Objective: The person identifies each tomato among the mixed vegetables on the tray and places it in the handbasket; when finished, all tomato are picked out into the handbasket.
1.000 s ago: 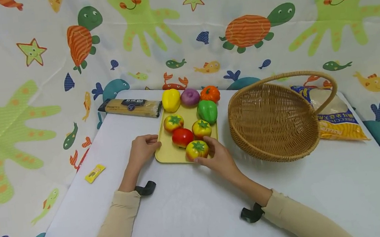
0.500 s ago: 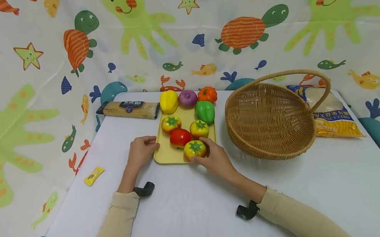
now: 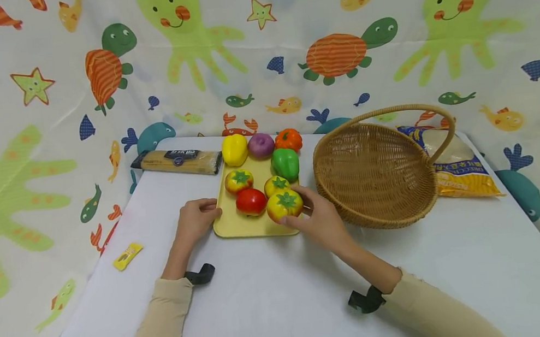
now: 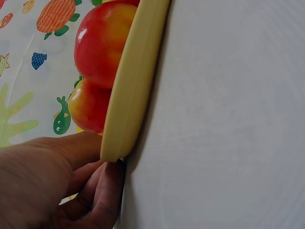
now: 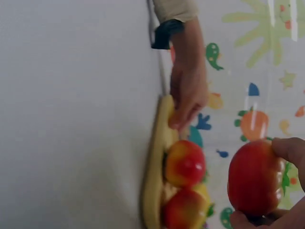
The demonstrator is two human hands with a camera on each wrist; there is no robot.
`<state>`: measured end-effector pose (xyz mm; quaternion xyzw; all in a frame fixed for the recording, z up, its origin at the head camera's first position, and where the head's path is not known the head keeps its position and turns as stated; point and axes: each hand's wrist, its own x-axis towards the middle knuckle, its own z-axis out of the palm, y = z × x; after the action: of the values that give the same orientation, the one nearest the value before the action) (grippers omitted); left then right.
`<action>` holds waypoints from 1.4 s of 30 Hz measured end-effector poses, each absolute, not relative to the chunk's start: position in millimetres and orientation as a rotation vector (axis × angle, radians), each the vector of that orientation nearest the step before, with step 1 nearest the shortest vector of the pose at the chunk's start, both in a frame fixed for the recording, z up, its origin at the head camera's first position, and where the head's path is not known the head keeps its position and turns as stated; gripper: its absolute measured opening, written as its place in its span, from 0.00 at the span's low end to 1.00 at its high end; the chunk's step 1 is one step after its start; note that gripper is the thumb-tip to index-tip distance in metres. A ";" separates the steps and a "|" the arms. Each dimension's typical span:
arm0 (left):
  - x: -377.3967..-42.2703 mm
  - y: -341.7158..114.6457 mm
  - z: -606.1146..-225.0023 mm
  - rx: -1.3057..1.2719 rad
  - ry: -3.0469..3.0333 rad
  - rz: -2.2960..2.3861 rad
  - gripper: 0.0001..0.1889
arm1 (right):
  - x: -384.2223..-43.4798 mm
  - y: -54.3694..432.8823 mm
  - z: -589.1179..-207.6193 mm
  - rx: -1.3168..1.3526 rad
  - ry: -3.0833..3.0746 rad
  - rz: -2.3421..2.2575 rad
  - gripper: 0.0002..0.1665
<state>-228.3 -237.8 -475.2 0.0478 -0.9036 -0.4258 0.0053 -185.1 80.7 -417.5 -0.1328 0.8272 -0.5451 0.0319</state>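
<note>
My right hand (image 3: 325,221) grips a yellow-and-red toy tomato (image 3: 285,205) with a green star-shaped top, between thumb and fingers. In the right wrist view this tomato (image 5: 253,179) is raised off the tray. At the left rim of the yellow tray (image 3: 237,230), my left hand (image 3: 193,220) pinches the edge, as the tray's side (image 4: 136,90) shows in the left wrist view. On the tray lie a red tomato (image 3: 251,202), two more yellow-and-red tomatoes, a yellow pepper (image 3: 235,150), a purple onion-like vegetable (image 3: 261,145), an orange pepper (image 3: 288,140) and a green pepper (image 3: 285,164).
A wicker basket (image 3: 375,179) with a tall handle stands right of the tray. Behind it lies a pasta bag (image 3: 465,175). A spaghetti pack (image 3: 177,161) sits at the back left, and a small yellow packet (image 3: 127,256) lies on the white table (image 3: 265,306).
My right hand has lifted the front tomato up from the tray and slightly to the right relative to it. The left hand keeps its place at the tray's rim. The head view has shifted slightly.
</note>
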 end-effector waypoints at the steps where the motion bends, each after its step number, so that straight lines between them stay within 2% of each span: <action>1: -226.8 -239.7 -475.9 0.152 -2.830 -1.334 0.21 | -183.9 83.5 -411.2 -0.422 2.552 -1.668 0.46; 11: -228.3 -244.0 -475.7 0.121 -2.831 -1.325 0.20 | -176.0 128.1 -359.9 -0.555 2.554 -1.728 0.47; 21: -221.6 -244.1 -484.2 0.151 -2.854 -1.352 0.21 | -189.2 180.3 -334.4 -0.547 2.612 -1.676 0.43; 27: -230.1 -244.1 -480.1 0.089 -2.825 -1.356 0.21 | -216.6 209.1 -321.2 -0.522 2.642 -1.624 0.41; 35: -231.3 -244.0 -476.4 0.102 -2.834 -1.360 0.21 | -262.2 237.4 -325.3 -0.523 2.665 -1.459 0.43; 42: -229.5 -242.9 -477.4 0.116 -2.832 -1.369 0.21 | -289.5 247.7 -318.5 -0.430 2.599 -1.415 0.43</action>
<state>-229.5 -242.9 -477.4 0.0369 -0.8997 -0.4349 -0.0029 -289.5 247.7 -318.5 -0.1433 0.8666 -0.4719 0.0758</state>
